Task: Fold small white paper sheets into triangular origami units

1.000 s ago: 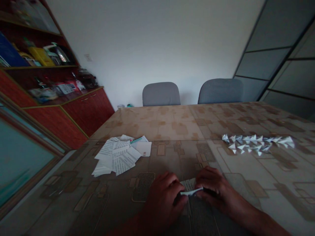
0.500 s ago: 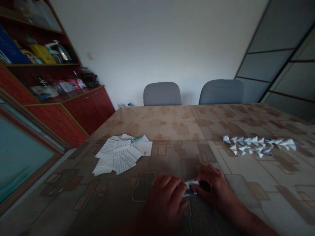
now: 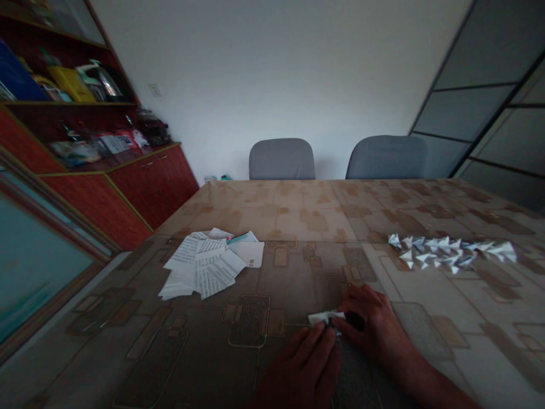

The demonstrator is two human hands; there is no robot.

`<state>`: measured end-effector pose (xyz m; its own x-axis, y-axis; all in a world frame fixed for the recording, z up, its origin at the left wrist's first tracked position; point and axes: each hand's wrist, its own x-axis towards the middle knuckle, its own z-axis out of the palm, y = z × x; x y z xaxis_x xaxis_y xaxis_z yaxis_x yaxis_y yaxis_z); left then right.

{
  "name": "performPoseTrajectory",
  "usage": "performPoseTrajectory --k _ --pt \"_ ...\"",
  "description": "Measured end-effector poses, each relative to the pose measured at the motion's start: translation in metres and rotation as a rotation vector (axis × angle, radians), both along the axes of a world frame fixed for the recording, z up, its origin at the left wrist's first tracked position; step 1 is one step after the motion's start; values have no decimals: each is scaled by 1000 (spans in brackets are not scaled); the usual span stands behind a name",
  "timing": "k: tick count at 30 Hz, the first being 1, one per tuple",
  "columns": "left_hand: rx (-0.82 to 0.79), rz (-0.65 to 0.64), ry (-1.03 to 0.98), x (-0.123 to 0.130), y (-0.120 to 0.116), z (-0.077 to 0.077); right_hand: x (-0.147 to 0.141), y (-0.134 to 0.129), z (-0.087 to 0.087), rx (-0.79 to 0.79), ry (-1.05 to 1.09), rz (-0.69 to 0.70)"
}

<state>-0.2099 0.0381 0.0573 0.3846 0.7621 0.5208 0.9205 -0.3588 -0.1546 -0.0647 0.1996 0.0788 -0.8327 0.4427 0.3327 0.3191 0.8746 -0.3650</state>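
Observation:
A small folded piece of paper [image 3: 319, 317] lies at the near middle of the table. My right hand [image 3: 372, 321] grips its right end between thumb and fingers. Against its near edge rest the fingertips of my left hand [image 3: 304, 360], which are held close together; whether they pinch the paper is hard to see. Printed paper sheets [image 3: 213, 267] lie in a loose pile on the left, with a thin teal item [image 3: 238, 238] on top. Several small folded paper pieces [image 3: 447, 247] form rows on the right.
The table [image 3: 293, 210] has a patterned cover. Two grey chairs [image 3: 281, 159] stand at its far edge, before a white wall. A red wooden cabinet [image 3: 145, 182] with a kettle and other items stands at the left.
My left hand has moved down and flattened, uncovering the left end of the folded paper. My right hand stays nearly where it was. The view has shifted slightly.

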Motion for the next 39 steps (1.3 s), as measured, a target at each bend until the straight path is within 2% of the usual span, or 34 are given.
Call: performPoseTrajectory --k 9,14,19,24,31,33,39 --pt "31 -5 -22 4 0 -6 -2 -3 8 -13 -113 -54" --pt "97 32 -48 6 0 -7 -3 -5 12 12 -126 -50" --pt "85 34 -30 8 2 -6 -4 -9 11 52 -111 -78" --pt "181 71 -74 11 4 -10 -4 -10 10 31 -119 -98" --pt "137 73 -46 9 0 -11 -5 -8 11 -2 -109 -96" --pt "110 70 -27 9 0 -13 -5 -8 12 -2 -111 -97" --pt "197 107 -77 13 3 -23 -6 -8 12 11 -110 -99"
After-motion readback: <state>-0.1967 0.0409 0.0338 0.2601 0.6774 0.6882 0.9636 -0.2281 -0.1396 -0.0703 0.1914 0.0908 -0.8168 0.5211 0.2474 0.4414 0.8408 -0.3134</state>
